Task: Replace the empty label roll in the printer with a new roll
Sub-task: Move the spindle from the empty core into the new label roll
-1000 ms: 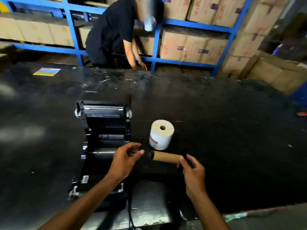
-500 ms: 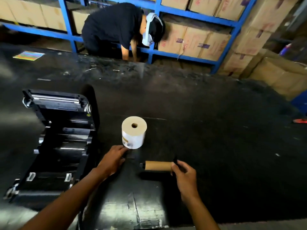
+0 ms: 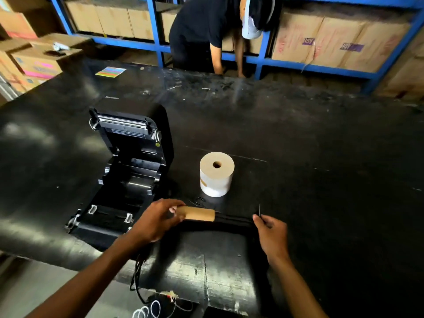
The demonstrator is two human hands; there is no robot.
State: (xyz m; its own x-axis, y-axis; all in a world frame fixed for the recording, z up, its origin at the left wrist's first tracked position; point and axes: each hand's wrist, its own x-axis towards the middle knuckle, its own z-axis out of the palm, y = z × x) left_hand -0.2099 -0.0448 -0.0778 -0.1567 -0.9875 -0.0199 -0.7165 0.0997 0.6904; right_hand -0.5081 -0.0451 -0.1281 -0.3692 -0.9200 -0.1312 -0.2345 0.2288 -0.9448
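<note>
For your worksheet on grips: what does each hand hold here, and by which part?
The left hand grips the left end of the empty cardboard core. The right hand pinches the right end of the black spindle running through that core.

Half a second ago our left hand [image 3: 158,222] lay on the worktop below the new roll [image 3: 216,176]; now it closes on the cardboard core [image 3: 197,213], which seems slid partway off the black spindle [image 3: 234,218] toward the printer [image 3: 125,173].

warehouse | blue racking [image 3: 158,24] | stacked cartons [image 3: 339,40] | packing table [image 3: 321,157]
</note>
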